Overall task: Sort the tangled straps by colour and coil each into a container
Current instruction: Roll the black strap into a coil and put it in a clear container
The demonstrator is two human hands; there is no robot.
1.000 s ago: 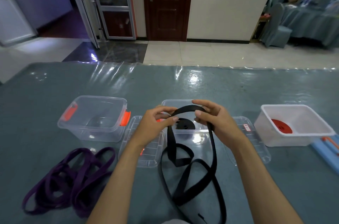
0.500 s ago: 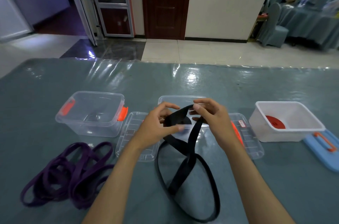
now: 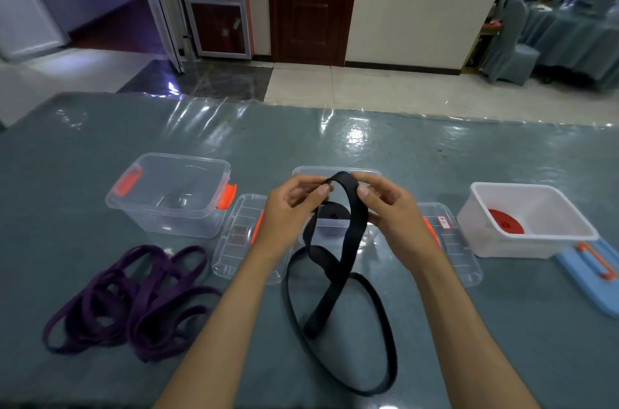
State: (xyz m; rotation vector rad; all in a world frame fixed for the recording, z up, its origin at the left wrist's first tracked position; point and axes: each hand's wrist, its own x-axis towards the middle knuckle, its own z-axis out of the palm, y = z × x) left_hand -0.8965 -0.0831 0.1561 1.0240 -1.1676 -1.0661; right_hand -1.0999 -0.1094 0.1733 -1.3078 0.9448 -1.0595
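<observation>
Both hands, left hand [image 3: 290,207] and right hand [image 3: 390,207], pinching black strap [image 3: 338,269] over middle clear container [image 3: 336,229], coiling it. Purple straps [image 3: 124,299] waiting near desk's left edge; next needing steady winding.

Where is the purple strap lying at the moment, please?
In the head view, the purple strap lies heaped on the table's near left, before the empty clear container.

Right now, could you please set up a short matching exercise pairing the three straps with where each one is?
Things:
1. black strap
2. purple strap
3. red strap

Places:
A. coiled inside the white container
B. loose pile on the table, left of the person
C. pinched by the left hand and the right hand

Pairs: 1-C, 2-B, 3-A
</observation>
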